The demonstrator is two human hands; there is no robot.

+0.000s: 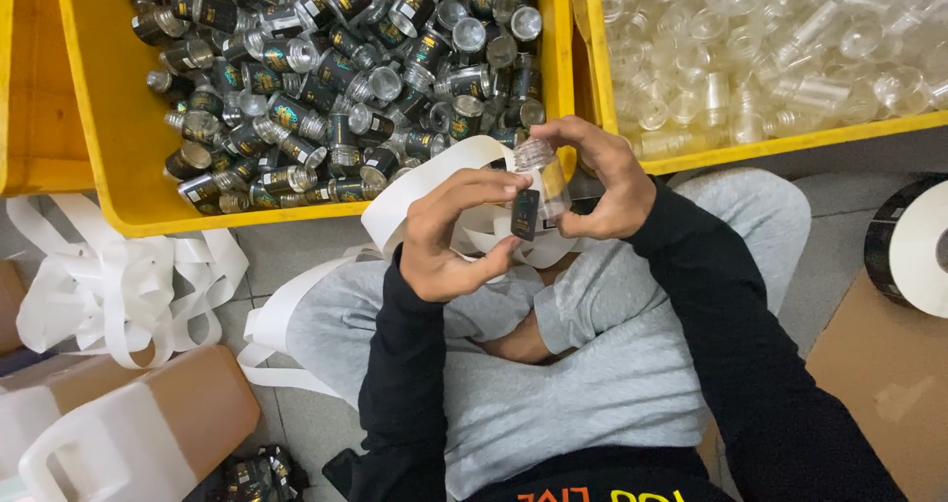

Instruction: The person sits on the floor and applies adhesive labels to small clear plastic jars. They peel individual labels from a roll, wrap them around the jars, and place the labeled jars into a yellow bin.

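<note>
I hold a small clear bottle (542,178) between both hands, above my lap — my right hand (604,181) curls closed round its neck and side, my left hand (449,235) presses a dark rectangular label (524,214) against it with the fingers bent. Just beyond, a yellow crate (114,137) holds dark-labelled bottles (336,77); white backing strip (123,285) lies in loops at its near left corner.
</note>
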